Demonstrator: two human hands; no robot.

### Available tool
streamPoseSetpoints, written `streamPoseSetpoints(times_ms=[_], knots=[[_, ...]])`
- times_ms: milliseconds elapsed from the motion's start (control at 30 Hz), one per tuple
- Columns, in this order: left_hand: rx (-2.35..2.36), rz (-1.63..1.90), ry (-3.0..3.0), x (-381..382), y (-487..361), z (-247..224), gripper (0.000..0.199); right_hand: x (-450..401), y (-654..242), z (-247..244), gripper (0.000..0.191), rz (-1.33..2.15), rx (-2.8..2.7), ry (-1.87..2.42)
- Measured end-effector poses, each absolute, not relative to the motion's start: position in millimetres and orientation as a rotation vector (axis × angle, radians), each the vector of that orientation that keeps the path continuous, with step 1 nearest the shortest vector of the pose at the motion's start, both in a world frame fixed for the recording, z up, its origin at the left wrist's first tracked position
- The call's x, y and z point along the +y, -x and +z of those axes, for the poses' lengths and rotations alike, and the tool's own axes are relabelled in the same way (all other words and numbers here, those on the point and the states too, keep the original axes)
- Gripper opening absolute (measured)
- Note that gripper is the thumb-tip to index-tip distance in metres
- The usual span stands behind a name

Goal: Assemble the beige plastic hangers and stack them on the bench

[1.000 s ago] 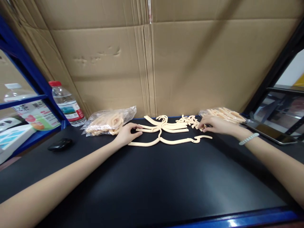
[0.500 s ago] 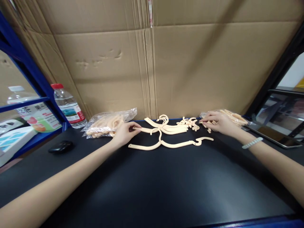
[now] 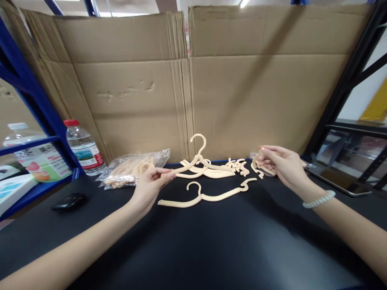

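Observation:
My left hand point(image 3: 152, 183) pinches the left end of a beige hanger point(image 3: 198, 155), which is raised with its hook upward. Below it on the black table lies another beige hanger point(image 3: 217, 197), with a small curved piece point(image 3: 248, 184) at its right end. More hanger parts point(image 3: 219, 173) lie behind the raised one. A pile of small beige pieces point(image 3: 237, 166) is to their right. My right hand point(image 3: 279, 163) is closed, its fingertips holding a small beige curved piece point(image 3: 254, 163) above the table, in front of a plastic bag point(image 3: 270, 169).
At the left are a plastic bag of beige parts point(image 3: 130, 169), a black mouse point(image 3: 69, 201) and a red-capped bottle point(image 3: 84, 149). A tablet-like device point(image 3: 340, 181) lies at the right. Cardboard point(image 3: 130, 104) stands behind the table point(image 3: 193, 249).
My left hand has lifted the hanger off the parts, hook upward. My right hand has risen from the small pieces with a curved piece in its fingers. The camera view has tilted up.

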State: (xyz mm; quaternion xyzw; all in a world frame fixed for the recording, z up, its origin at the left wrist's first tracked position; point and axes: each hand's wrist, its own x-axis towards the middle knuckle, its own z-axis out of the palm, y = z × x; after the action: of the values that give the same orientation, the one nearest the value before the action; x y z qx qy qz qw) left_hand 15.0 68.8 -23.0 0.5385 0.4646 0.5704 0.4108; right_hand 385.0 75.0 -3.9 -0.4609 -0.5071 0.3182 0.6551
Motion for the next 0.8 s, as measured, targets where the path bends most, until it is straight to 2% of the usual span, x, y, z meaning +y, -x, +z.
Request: streamPoseSetpoints(times_ms=[167,467,633,800], knots=[[1.116,1.410,-1.187,43.9,-21.6,-25.6,0.035,51.1,-363.7,-6.2,0.034,0.943,-1.147,1.009],[1.061,1.416,-1.045,31.7,-26.1,-38.9,0.032,36.6,-345.9,-26.6,0.045,1.252,-1.029,1.005],[1.062,1.422,-1.046,29.4,-28.0,-40.9,0.031,36.7,-351.6,-21.2,0.025,1.312,-1.101,0.943],[1.060,1.426,-1.031,30.0,-30.3,-40.2,0.034,37.0,-352.6,-26.5,0.022,1.385,-1.158,0.933]])
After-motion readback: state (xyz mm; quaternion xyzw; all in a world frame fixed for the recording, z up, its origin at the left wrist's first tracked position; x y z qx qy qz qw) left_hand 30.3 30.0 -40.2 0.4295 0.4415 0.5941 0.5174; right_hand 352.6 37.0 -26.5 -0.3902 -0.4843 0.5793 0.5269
